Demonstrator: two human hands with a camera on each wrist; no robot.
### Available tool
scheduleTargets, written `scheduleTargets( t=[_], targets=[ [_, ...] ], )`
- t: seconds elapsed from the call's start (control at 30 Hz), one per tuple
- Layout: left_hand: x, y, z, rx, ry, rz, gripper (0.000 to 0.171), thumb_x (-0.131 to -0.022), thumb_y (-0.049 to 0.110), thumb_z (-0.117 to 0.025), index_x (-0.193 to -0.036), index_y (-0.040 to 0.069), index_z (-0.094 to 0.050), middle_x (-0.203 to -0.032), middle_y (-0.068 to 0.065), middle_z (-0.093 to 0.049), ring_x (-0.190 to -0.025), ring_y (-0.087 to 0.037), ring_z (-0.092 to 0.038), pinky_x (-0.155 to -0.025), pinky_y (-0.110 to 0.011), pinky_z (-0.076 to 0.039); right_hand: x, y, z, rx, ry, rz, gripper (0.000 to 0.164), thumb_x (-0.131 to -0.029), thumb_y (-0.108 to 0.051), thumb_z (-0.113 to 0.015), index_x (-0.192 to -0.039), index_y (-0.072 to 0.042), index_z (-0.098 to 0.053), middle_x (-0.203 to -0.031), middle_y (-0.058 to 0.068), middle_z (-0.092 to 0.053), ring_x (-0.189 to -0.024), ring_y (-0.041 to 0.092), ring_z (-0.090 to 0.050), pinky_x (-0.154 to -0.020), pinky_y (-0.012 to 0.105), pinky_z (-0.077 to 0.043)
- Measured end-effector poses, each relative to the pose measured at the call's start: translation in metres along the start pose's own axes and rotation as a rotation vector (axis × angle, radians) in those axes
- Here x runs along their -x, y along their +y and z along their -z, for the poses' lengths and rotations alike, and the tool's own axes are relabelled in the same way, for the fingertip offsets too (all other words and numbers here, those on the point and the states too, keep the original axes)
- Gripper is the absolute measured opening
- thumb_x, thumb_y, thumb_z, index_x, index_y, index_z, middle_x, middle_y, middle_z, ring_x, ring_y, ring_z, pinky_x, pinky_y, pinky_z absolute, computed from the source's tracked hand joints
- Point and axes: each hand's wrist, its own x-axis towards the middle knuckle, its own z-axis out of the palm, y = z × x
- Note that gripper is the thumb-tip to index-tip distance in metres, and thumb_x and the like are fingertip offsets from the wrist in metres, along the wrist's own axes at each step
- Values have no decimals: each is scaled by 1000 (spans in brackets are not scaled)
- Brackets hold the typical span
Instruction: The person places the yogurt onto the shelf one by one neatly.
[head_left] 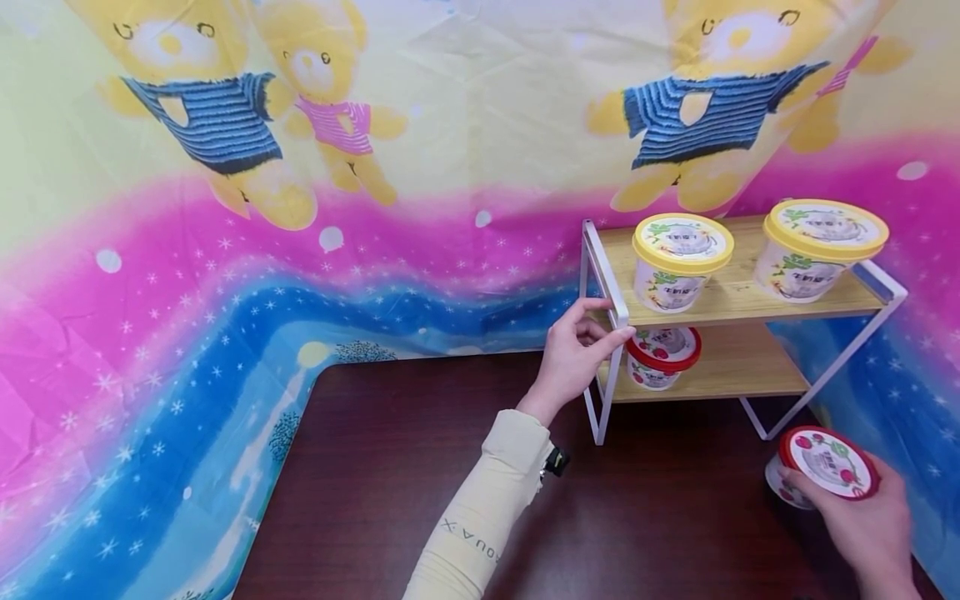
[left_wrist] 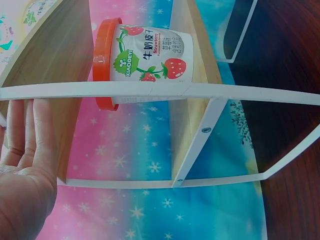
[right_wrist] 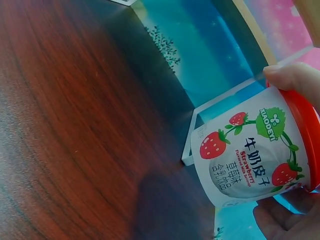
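Observation:
My right hand (head_left: 870, 518) holds a strawberry milk cup (head_left: 831, 463) with a red lid, thumb and fingers on either side. In the right wrist view the cup (right_wrist: 248, 155) is tilted over the dark tabletop, in front of the rack's lower right leg. With my left hand (head_left: 570, 358) I grip the white left frame of a two-tier rack (head_left: 617, 292), just under the upper board. The left wrist view has those fingers (left_wrist: 44, 135) behind the white bar. A second red-lidded strawberry cup (head_left: 663, 358) stands at the left end of the lower board.
Two yellow-lidded cups stand on the upper board, a smaller one (head_left: 681, 262) at left and a larger one (head_left: 821, 250) at right. The dark wooden table (head_left: 390, 475) extends left and in front. A bear-printed cloth (head_left: 450, 208) hangs behind and at both sides.

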Motion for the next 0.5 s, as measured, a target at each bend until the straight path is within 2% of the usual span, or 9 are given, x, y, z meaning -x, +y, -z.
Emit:
scheduleTargets(
  t=[0.5],
  targets=[
    [-1,-1,0,-1,2,9,37,-93,24,-77,-127,19,-63,-79,4,-67,-69,-14,-64,-64,-30,-58,0,-16,5,-24,15,15,111,-89,-45,-77,-161,-2,-5,-162,30,-17,-144,50,-22,-111,65,-28]
  ],
)
